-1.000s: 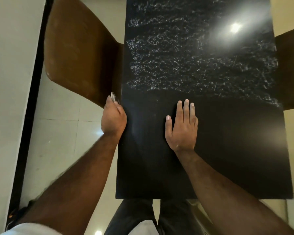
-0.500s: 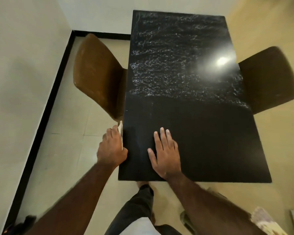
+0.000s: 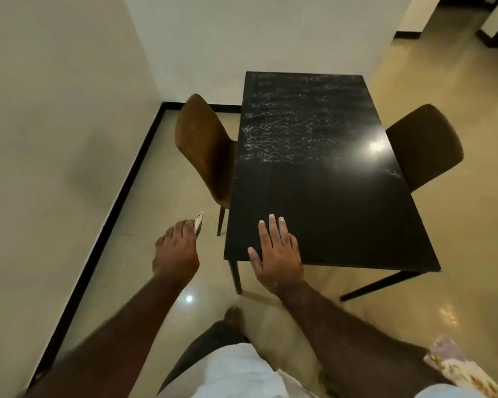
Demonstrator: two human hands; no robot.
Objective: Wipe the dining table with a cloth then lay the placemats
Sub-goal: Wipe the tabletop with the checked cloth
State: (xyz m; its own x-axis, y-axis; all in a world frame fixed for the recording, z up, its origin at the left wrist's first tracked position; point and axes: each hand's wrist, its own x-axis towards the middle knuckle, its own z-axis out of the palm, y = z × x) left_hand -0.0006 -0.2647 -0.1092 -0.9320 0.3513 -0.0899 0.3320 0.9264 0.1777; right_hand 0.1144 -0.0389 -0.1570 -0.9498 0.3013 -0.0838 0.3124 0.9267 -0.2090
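The left hand has its grip closed around the cloth, fingers curled down over it. Only a narrow pale strip of the cloth pokes out past the fingertips, and the rest is hidden under the hand. This hand hangs over the floor, off the worktop and a little to the left of its near left corner.

The right hand has a wide, flat grip that holds nothing. Its fingers are straight and slightly spread, the palm lies on the worktop's near left corner, and the heel of the hand reaches past the near edge.

The worktop is a black, glossy rectangle on thin dark legs. Its far half carries a whitish, streaky film, while the near half looks evenly dark. A bright reflection of a light sits close to the right edge.

A brown chair stands tucked against the left side, and a darker chair stands at the right side. Pale walls with a black skirting run along the left and behind.

A pale patterned fabric shows at the lower right, past the right forearm, and I cannot tell what it is.
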